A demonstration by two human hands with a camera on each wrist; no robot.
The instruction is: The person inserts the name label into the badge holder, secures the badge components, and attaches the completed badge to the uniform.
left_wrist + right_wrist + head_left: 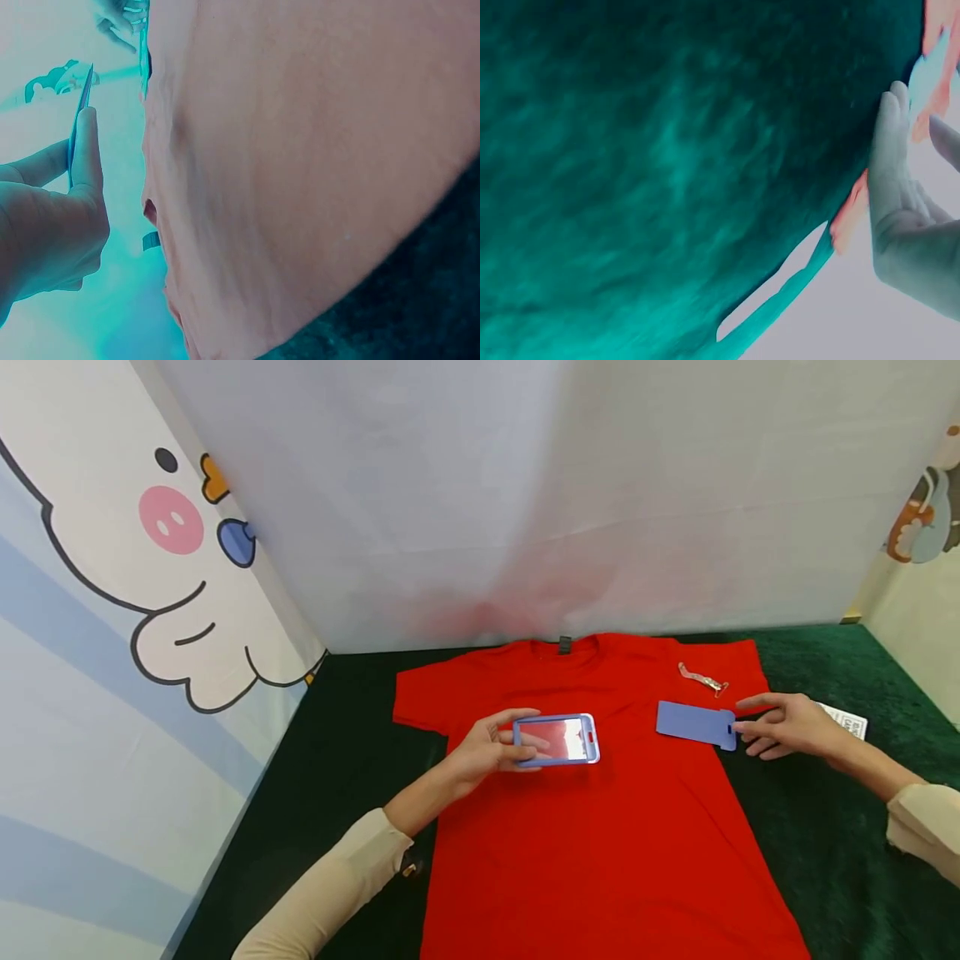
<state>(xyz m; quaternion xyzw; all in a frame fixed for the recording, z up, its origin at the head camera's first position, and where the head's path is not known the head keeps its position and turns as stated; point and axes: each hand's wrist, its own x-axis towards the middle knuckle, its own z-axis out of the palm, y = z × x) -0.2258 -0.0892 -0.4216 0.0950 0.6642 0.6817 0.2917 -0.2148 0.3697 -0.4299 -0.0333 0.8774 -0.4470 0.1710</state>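
My left hand holds a badge holder by its left end, above the red T-shirt. It has a blue rim, a clear window and a slot at its right end. In the left wrist view the holder appears edge-on between thumb and fingers. A flat blue panel with a slot lies across the shirt's right side. At its right end is my right hand, one fingertip overlapping the panel by the slot. The right wrist view shows this hand's fingers fairly straight.
A clear strap with a metal clip lies on the shirt's right sleeve. Partly behind my right hand, a white printed card rests on the dark green cloth. A white curtain stands behind the table, with a cartoon-printed panel at left.
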